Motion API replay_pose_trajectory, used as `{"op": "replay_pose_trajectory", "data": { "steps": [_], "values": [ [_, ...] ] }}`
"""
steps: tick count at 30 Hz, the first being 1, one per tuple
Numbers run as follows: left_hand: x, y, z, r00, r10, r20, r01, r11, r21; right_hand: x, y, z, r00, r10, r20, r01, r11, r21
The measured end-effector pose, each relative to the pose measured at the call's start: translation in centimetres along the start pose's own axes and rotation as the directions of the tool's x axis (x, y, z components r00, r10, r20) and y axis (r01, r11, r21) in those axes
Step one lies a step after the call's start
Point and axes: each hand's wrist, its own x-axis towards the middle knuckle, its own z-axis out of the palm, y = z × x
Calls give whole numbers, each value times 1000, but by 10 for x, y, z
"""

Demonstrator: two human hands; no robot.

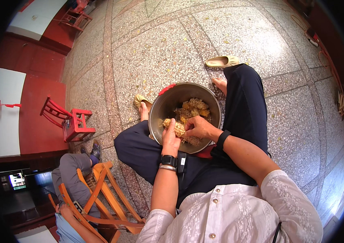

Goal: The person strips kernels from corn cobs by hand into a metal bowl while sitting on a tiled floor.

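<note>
Over the near part of a deep metal pot (155,117), my left hand (171,139) is closed around a corn cob (178,128) with pale, mostly bare-looking sides. From the right, my right hand (199,127) reaches to the same cob, its fingers bent and pressed against the cob's right end. The fingertips of this hand are partly hidden. Inside the pot, below both hands, lie several more cobs (197,106), some pale and some with yellow kernels. The pot stands between my legs, and a red patch (166,89) shows on its rim.
A red chair (76,124) stands at the left. Nearer, a person in grey trousers (72,174) sits beside a wooden folding chair (107,190). Yellow slip-on shoes (222,61) lie by my bare feet on the speckled stone floor (155,48). Cables run along the right wall.
</note>
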Motion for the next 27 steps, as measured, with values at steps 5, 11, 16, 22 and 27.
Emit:
{"op": "replay_pose_trajectory", "data": {
  "steps": [5,11,16,22,27],
  "values": [
    [-3,2,3,999,-34,24,35,999,-5,3,4,1,1000,-7,2,7,998,-68],
    [-3,2,3,1000,-18,6,18,1000,18,4,3,2,998,-45,39,51,987,-155],
    [-4,3,2,1000,-14,-21,15,999,28,6,5,4,995,-82,62,92,977,-193],
    [-2,2,1,999,26,-24,-25,999,25,6,4,3,992,-86,95,99,986,-135],
    [-1,4,-2,998,46,-46,-45,999,20,4,-1,3,982,-126,141,135,989,-57]
  ]
}}
